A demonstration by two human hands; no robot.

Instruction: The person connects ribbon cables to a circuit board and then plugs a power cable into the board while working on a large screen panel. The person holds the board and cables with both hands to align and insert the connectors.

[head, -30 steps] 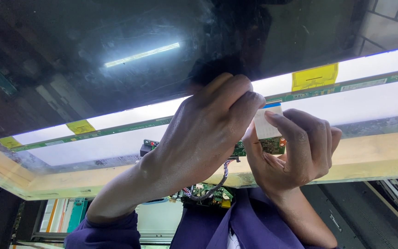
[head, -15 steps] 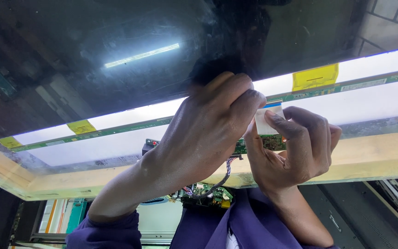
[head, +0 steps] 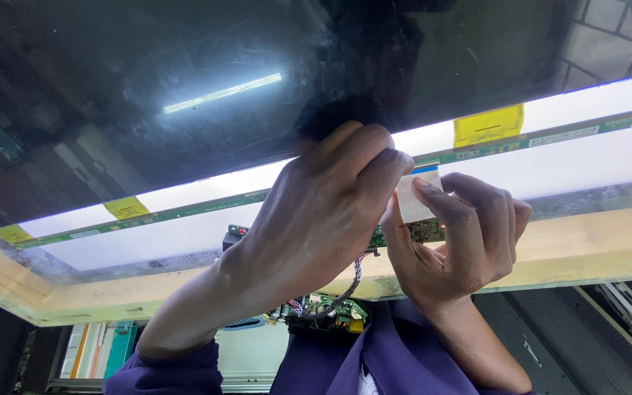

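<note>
Now we pinch the white ribbon cable (head: 415, 197) with both hands, left hand (head: 323, 212) and right hand (head: 455, 241), fingers closed, at the green board strip (head: 565, 135), seemingly not yet seated.

A tube light's reflection (head: 222, 93) glares on the dark glossy panel (head: 111, 88) in the upper half of the frame, while a bright backlit white strip (head: 184, 234) crosses the middle. Lower corners fall dim; hands look sharp, edges slightly soft.
</note>
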